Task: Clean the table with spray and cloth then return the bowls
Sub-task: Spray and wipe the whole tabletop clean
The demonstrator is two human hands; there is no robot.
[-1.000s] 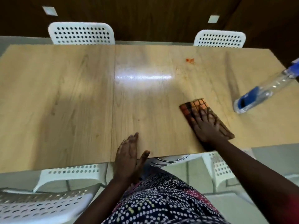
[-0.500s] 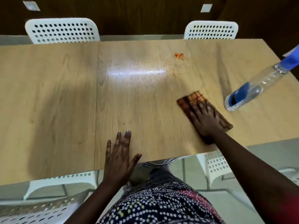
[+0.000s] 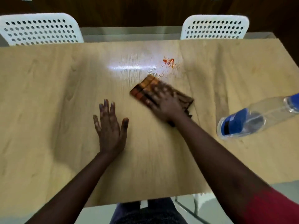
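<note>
Beyond cloth (image 3: pixel 146 90), orange crumbs (image 3: pixel 169 61), bottle (image 3: pixel 252 119) right

This looks like a dining area in a home or small canteen. A long light wooden table (image 3: pixel 48 102) fills the view, with two white perforated plastic chairs (image 3: pixel 40 28) pushed in on its far side against a dark wood-panelled wall (image 3: pixel 137 10). Red food crumbs (image 3: pixel 169 61) lie on the tabletop.
</note>
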